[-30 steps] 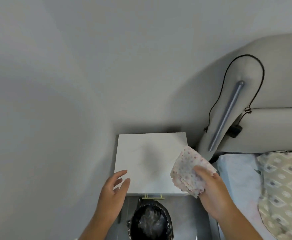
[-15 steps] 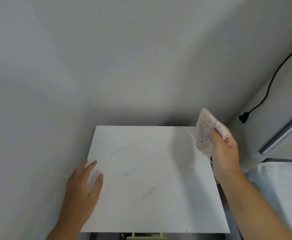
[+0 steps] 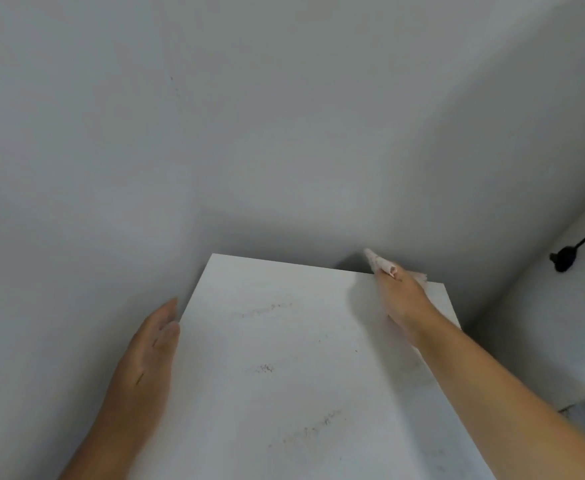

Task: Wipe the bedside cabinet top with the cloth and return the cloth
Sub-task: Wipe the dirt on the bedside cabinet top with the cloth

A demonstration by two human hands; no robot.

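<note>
Right hand (image 3: 400, 292) presses the cloth (image 3: 376, 260) flat at the far right corner of the cabinet top (image 3: 284, 358), fingers closed over it; the dusty streaks lie nearer and leftward; left hand (image 3: 145, 355) open, bracing the left edge.

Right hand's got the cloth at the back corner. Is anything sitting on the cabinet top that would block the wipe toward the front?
Nothing visible does. The cabinet top carries only dusty smudges ahead of the cloth under the right hand. The left hand rests along the left edge, outside the path.
</note>
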